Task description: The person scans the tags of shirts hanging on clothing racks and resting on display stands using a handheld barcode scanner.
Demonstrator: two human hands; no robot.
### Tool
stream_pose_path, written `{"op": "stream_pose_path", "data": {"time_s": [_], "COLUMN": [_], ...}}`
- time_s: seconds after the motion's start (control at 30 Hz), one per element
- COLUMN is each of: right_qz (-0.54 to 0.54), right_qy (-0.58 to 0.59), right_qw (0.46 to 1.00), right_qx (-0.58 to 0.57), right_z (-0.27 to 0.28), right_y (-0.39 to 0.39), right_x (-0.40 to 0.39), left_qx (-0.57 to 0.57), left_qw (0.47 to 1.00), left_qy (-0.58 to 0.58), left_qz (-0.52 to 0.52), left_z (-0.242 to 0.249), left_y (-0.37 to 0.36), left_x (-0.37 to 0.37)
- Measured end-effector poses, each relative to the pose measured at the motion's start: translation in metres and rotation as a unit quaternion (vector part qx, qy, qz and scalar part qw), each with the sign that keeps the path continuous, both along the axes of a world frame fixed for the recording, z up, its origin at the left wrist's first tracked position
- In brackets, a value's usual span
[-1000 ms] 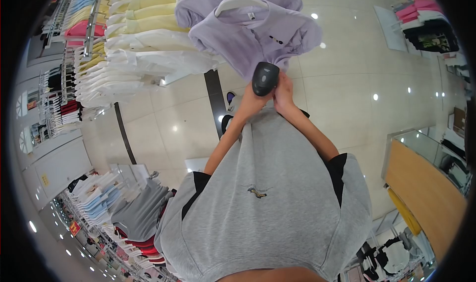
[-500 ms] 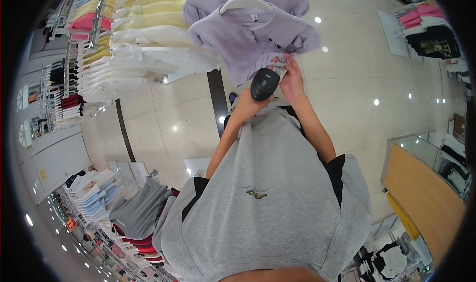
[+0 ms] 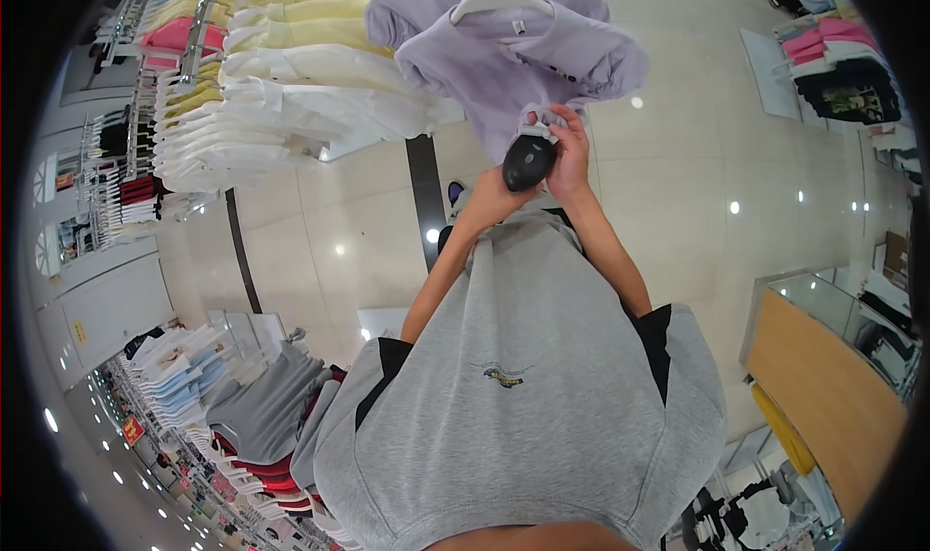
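My left hand [image 3: 496, 198] is closed around a black handheld barcode scanner [image 3: 529, 164], whose head points up toward the garment. My right hand [image 3: 570, 154] pinches gathered cloth of a lavender shirt [image 3: 484, 72], just in front of the scanner head. A whitish label seems to lie among those fingers, partly covered by the scanner. The shirt hangs on a white hanger [image 3: 504, 4] and is pulled toward me at its lower part. Behind it is another lavender shirt [image 3: 387, 14].
White and yellow shirts [image 3: 291, 67] hang in a row to the left. Grey and red garments [image 3: 266, 406] hang at lower left. A wooden-sided counter [image 3: 823, 386] stands on the right, and folded clothes [image 3: 843, 67] lie at upper right. Pale tiles [image 3: 668, 202] cover the floor.
The lavender shirt and its hanger have shifted right. The scanner has moved slightly right and now sits closer against my right hand's fingers and the gathered cloth.
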State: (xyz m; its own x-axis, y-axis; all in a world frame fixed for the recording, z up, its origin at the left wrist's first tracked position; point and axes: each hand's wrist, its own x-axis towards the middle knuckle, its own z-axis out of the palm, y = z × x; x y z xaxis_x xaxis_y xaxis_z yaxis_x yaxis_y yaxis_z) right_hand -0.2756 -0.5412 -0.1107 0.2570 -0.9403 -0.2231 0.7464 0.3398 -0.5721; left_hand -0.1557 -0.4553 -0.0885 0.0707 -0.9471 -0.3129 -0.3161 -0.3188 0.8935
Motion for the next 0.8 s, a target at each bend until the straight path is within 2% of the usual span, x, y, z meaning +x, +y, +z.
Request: {"op": "stream_pose_path", "data": {"time_s": [0.07, 0.17, 0.23, 0.27, 0.3, 0.33, 0.37, 0.4, 0.47, 0.5, 0.53, 0.57, 0.6, 0.67, 0.7, 0.77, 0.8], "right_qz": [0.0, 0.003, -0.021, -0.045, -0.043, 0.033, 0.109, 0.116, 0.167, 0.161, 0.165, 0.166, 0.16, 0.196, 0.199, 0.231, 0.234], "right_qy": [0.005, 0.023, 0.061, 0.098, 0.095, 0.015, -0.064, -0.064, 0.075, 0.104, 0.104, 0.169, 0.228, 0.058, 0.058, -0.077, -0.077], "right_qw": [1.0, 1.0, 0.998, 0.994, 0.994, 0.987, 0.949, 0.95, 0.916, 0.96, 0.961, 0.971, 0.95, 0.967, 0.966, 0.964, 0.963], "right_qx": [0.001, 0.004, 0.013, 0.022, 0.016, 0.155, 0.289, 0.282, 0.358, 0.204, 0.198, 0.03, -0.139, -0.15, -0.152, -0.109, -0.112], "right_z": [-0.001, 0.001, 0.001, 0.001, -0.023, -0.069, -0.094, -0.094, -0.09, -0.071, -0.051, -0.025, 0.002, 0.059, 0.074, 0.091, 0.092], "right_y": [-0.001, -0.001, -0.002, -0.005, -0.011, -0.02, -0.03, -0.035, -0.039, -0.038, -0.048, -0.058, -0.068, -0.083, -0.09, -0.108, -0.114], "right_x": [-0.001, -0.003, -0.003, -0.001, -0.005, -0.012, -0.014, -0.011, -0.005, 0.002, 0.009, 0.016, 0.022, 0.037, 0.046, 0.063, 0.07], "left_qx": [-0.015, 0.049, -0.05, -0.054, -0.061, -0.068, -0.075, -0.078, -0.091, -0.063, -0.034, -0.01, -0.013, -0.025, -0.027, 0.001, -0.003], "left_qw": [1.0, 0.999, 0.999, 0.998, 0.998, 0.998, 0.997, 0.996, 0.994, 0.995, 0.996, 0.995, 0.995, 0.989, 0.989, 0.981, 0.98], "left_qy": [-0.001, -0.008, -0.005, -0.007, -0.006, -0.004, -0.007, -0.009, -0.015, -0.009, -0.001, 0.007, 0.006, 0.024, 0.024, 0.081, 0.082], "left_qz": [0.001, 0.0, 0.014, 0.015, 0.011, 0.009, 0.013, 0.033, 0.057, 0.071, 0.086, 0.099, 0.104, 0.143, 0.146, 0.178, 0.18], "left_z": [0.004, 0.006, 0.003, 0.002, 0.001, 0.0, -0.003, -0.007, -0.011, -0.011, -0.012, -0.014, -0.021, -0.032, -0.031, -0.027, -0.027], "left_y": [-0.001, -0.003, -0.002, -0.003, -0.004, -0.004, -0.003, -0.001, -0.001, 0.0, 0.0, 0.0, -0.001, 0.0, 0.0, 0.0, 0.0], "left_x": [-0.001, -0.004, -0.005, -0.004, -0.002, 0.002, 0.004, 0.004, 0.007, 0.008, 0.01, 0.012, 0.015, 0.018, 0.018, 0.019, 0.02]}}
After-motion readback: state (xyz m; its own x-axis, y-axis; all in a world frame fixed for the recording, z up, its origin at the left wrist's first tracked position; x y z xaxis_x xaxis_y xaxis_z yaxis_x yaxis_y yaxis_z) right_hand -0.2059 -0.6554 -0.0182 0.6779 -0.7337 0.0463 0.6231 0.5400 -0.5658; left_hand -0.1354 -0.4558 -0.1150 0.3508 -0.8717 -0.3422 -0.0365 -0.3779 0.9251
